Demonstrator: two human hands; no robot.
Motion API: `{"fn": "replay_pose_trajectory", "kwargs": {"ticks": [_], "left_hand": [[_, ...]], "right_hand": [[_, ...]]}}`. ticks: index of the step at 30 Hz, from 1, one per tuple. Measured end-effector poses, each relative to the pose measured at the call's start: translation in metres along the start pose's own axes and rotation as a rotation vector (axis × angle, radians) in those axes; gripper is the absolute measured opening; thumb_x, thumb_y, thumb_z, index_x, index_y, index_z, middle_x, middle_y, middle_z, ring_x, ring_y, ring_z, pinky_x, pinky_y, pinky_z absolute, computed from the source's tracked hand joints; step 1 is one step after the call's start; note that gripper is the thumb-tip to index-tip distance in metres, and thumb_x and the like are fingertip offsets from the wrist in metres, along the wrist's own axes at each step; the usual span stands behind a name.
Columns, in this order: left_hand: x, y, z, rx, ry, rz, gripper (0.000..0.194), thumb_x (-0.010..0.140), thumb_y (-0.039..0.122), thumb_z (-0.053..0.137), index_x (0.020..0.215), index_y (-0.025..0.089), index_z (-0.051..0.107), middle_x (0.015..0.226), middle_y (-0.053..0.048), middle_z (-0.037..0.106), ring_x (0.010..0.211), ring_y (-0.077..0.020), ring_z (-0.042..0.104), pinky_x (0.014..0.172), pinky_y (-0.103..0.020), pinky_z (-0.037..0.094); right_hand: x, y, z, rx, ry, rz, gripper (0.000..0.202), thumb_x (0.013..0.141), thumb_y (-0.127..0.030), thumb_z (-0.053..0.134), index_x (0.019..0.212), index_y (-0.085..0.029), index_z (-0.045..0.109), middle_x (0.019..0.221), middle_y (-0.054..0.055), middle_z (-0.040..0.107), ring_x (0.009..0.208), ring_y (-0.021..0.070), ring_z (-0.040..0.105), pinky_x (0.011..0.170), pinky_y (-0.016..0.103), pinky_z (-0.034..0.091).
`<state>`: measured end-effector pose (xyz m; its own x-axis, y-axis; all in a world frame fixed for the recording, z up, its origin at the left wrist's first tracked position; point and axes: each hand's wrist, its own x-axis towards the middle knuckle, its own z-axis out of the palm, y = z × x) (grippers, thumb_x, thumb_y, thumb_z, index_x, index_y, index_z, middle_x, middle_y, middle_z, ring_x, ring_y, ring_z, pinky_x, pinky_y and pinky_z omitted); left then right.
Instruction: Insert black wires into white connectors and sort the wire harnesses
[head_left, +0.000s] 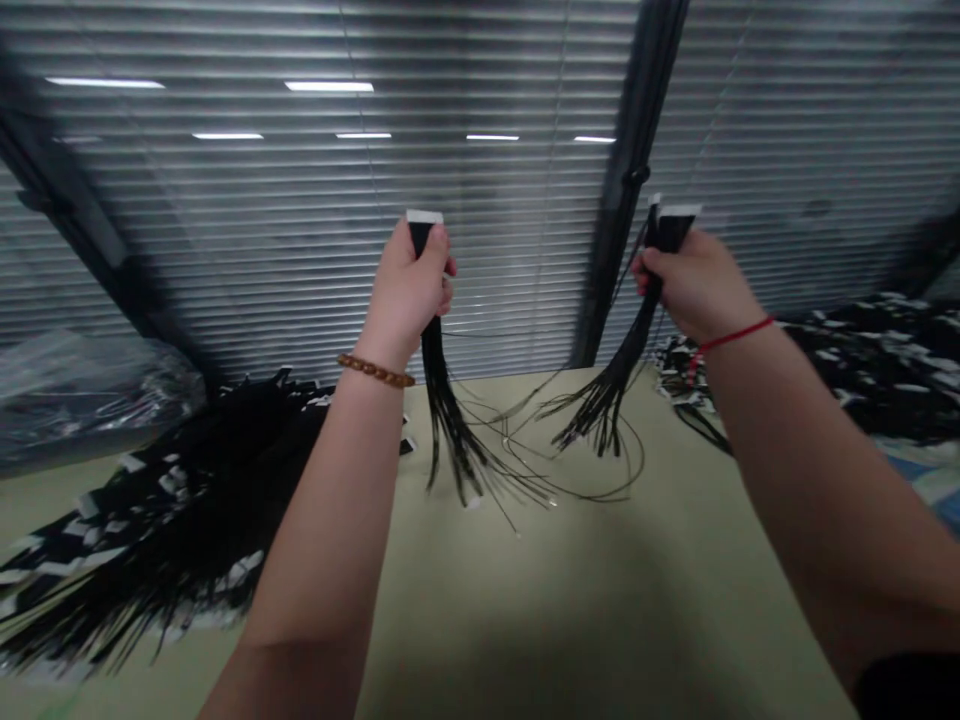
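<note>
My left hand [416, 270] is closed around a wire harness [442, 410], a bundle of thin black wires with a white connector at its upper end. Its loose ends hang down and fan out over the table. On the right, my right hand [686, 275] grips another black wire harness [626, 365] just below its white connector. A thinner strand with a small white tip sticks up beside that connector. Several fine wires loop between the two hanging bundles. Both hands are raised above the far edge of the table.
A large heap of black wire harnesses [187, 490] with white connectors lies at the left. Another pile [862, 360] is at the right. Behind the left heap sits a clear plastic bag [97, 385]. Window blinds [510, 130] rise beyond the pale table [540, 610].
</note>
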<state>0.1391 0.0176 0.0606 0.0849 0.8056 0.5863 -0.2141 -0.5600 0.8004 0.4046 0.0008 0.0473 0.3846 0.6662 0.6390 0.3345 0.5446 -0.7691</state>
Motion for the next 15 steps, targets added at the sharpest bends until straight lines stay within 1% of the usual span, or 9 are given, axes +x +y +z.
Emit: {"fn": "replay_pose_trajectory", "kwargs": {"ticks": [1,3,5,7,9,11,15], "left_hand": [[0.006,-0.004,-0.004,-0.013,0.015,-0.052,0.022,0.095,0.022,0.045,0.073,0.021,0.044,0.054,0.006,0.043,0.034,-0.0047,0.03,0.033,-0.018,0.021],[0.014,-0.009,-0.013,-0.072,0.006,-0.137,0.025,0.096,0.027,0.043,0.071,0.021,0.044,0.051,0.007,0.038,0.033,-0.0039,0.026,0.033,-0.017,0.017],[0.016,-0.009,-0.022,-0.119,-0.019,-0.178,0.026,0.095,0.03,0.044,0.071,0.02,0.046,0.052,0.007,0.037,0.033,-0.0035,0.025,0.032,-0.016,0.017],[0.014,-0.008,-0.029,-0.116,-0.034,-0.19,0.025,0.094,0.027,0.046,0.07,0.02,0.047,0.052,0.007,0.037,0.033,-0.0032,0.025,0.032,-0.015,0.017],[0.012,-0.006,-0.034,-0.107,-0.053,-0.183,0.025,0.094,0.026,0.047,0.07,0.019,0.048,0.053,0.007,0.037,0.034,-0.0028,0.026,0.032,-0.015,0.017],[0.01,-0.004,-0.037,-0.124,-0.086,-0.173,0.027,0.095,0.027,0.046,0.069,0.018,0.049,0.053,0.007,0.036,0.034,-0.0025,0.026,0.033,-0.014,0.018],[0.009,-0.001,-0.04,-0.228,-0.163,-0.16,0.031,0.096,0.034,0.045,0.07,0.018,0.049,0.054,0.007,0.034,0.035,-0.0027,0.026,0.034,-0.014,0.02]], "right_hand": [[0.004,0.001,-0.005,-0.004,-0.002,0.059,0.026,0.079,0.007,0.043,0.077,-0.018,0.046,0.054,-0.007,0.045,0.043,0.0057,0.038,0.047,0.022,0.028],[0.007,0.001,-0.016,0.012,0.022,0.124,0.024,0.081,0.006,0.043,0.075,-0.016,0.05,0.054,-0.007,0.043,0.044,0.006,0.037,0.049,0.023,0.027],[0.006,0.002,-0.024,0.01,0.036,0.149,0.022,0.081,0.006,0.046,0.075,-0.014,0.054,0.054,-0.006,0.045,0.046,0.0061,0.038,0.051,0.024,0.025],[0.003,0.004,-0.028,-0.003,0.058,0.16,0.022,0.081,0.005,0.05,0.071,-0.014,0.054,0.052,-0.006,0.045,0.047,0.0061,0.036,0.051,0.025,0.022],[0.0,0.008,-0.029,-0.014,0.085,0.164,0.025,0.082,0.003,0.053,0.064,-0.015,0.051,0.049,-0.006,0.043,0.046,0.0062,0.034,0.051,0.027,0.02],[-0.003,0.012,-0.027,-0.006,0.082,0.168,0.027,0.083,0.0,0.055,0.062,-0.016,0.049,0.047,-0.007,0.042,0.045,0.0064,0.034,0.051,0.028,0.02],[-0.01,0.008,-0.019,0.075,-0.004,0.172,0.022,0.084,-0.003,0.057,0.067,-0.015,0.052,0.053,-0.005,0.048,0.049,0.0063,0.041,0.053,0.026,0.026]]}}
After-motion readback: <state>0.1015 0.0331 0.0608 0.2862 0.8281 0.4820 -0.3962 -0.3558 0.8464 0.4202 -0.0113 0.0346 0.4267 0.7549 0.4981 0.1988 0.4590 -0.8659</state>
